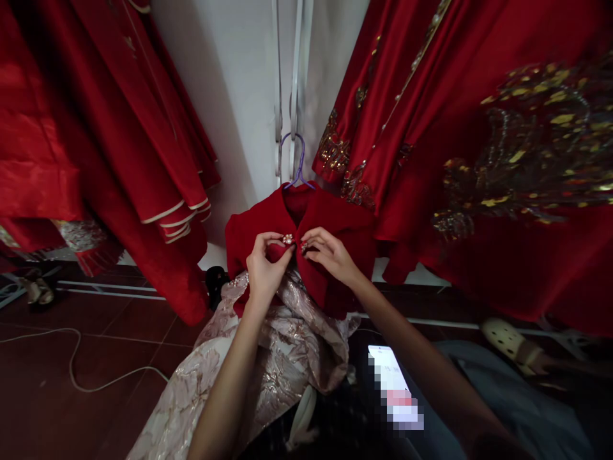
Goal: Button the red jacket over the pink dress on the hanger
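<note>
Closest to the lens, low right: a lit phone (395, 386), screen blurred, lying on dark cloth. Just beyond, heaped pale floral brocade (287, 345) spilling toward the dark red floor tiles (48, 415), a white cable (71, 364) looped well off to the left. Above the brocade, both bare hands raised to the collar of a short red jacket (345, 223): left hand (265, 265) narrowed to a pinch on a jewelled clasp (288, 239), right hand (330, 255) pinched likewise on the facing collar edge, fingertips almost meeting the left's. Collar halves close together but, seemingly, not yet joined. Step in hand, by all appearances: fastening the neck. Called for next: lining up the two clasp pieces precisely, cloth kept taut, no tugging the jacket off its purple wire hanger (299, 160). Hanger hooked on a white rail (292, 76) against the wall. Farthest back, plain red gowns (119, 128) hanging left, a gold-embroidered red gown (479, 160) right.
</note>
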The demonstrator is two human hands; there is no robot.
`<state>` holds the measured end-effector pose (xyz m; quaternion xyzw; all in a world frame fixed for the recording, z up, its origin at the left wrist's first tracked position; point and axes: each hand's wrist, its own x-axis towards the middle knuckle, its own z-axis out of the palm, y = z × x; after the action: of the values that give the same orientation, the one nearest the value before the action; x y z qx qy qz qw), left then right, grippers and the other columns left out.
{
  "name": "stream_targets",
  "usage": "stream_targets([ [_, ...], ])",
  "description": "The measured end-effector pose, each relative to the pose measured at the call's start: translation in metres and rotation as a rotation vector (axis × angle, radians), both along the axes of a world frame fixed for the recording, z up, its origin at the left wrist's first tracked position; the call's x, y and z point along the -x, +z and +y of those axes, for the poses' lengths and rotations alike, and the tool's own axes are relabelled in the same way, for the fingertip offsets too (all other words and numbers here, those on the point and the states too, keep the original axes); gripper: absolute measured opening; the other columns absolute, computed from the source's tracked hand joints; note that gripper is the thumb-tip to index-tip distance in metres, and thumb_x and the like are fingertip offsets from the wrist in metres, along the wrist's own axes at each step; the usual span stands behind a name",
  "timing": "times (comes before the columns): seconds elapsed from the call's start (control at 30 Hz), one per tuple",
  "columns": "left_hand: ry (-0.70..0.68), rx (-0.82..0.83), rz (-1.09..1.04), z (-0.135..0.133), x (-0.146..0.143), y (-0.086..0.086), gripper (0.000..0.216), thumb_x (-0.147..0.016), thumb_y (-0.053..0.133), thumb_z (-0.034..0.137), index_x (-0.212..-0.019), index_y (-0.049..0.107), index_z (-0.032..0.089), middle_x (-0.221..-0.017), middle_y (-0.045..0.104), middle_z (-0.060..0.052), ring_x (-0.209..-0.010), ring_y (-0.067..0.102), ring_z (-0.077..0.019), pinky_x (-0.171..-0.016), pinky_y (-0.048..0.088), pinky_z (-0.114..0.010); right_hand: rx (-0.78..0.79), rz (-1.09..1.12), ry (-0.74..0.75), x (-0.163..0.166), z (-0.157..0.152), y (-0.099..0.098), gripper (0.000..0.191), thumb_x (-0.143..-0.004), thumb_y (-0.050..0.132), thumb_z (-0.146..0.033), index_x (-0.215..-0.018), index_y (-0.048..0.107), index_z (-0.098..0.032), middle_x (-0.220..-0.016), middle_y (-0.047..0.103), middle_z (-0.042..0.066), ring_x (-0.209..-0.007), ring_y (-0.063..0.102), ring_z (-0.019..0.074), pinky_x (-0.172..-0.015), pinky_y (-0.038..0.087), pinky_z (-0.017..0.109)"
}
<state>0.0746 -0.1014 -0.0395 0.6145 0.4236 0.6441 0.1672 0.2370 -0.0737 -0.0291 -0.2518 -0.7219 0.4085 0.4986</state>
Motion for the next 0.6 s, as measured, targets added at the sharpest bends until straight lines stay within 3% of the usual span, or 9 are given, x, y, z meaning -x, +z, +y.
stream_targets([
  [0.1,0.030,0.038,0.013,0.001,-0.001,-0.004,0.025,-0.071,0.065,0.022,-0.092,0.052,0.019,-0.085,0.063,0.000,-0.079,0.061,-0.0122,-0.076,0.046,-0.024,-0.010,0.015,-0.064,-0.001,-0.003,-0.004,0.025,-0.075,0.064,-0.029,-0.097,0.055,-0.020,-0.094,0.061,0.005,-0.089,0.059,0.0154,-0.080,0.049,0.030],
  [0.27,0.047,0.133,0.213,0.002,0.005,-0.001,0.012,-0.074,0.061,0.023,-0.085,0.056,0.019,-0.082,0.064,0.002,-0.065,0.057,-0.0103,-0.066,0.043,-0.022,-0.052,-0.058,-0.186,0.006,-0.004,-0.002,0.025,-0.076,0.065,-0.035,-0.095,0.059,-0.020,-0.095,0.065,0.005,-0.088,0.061,0.0157,-0.074,0.052,0.028],
  [0.6,-0.042,0.051,0.609,-0.007,0.016,0.023,0.009,-0.078,0.053,0.019,-0.087,0.054,0.020,-0.088,0.062,-0.001,-0.078,0.058,-0.0147,-0.073,0.043,-0.024,-0.150,-0.108,-0.268,0.012,-0.011,0.003,0.022,-0.080,0.061,-0.033,-0.098,0.061,-0.021,-0.097,0.066,0.005,-0.089,0.063,0.0159,-0.073,0.054,0.028],
])
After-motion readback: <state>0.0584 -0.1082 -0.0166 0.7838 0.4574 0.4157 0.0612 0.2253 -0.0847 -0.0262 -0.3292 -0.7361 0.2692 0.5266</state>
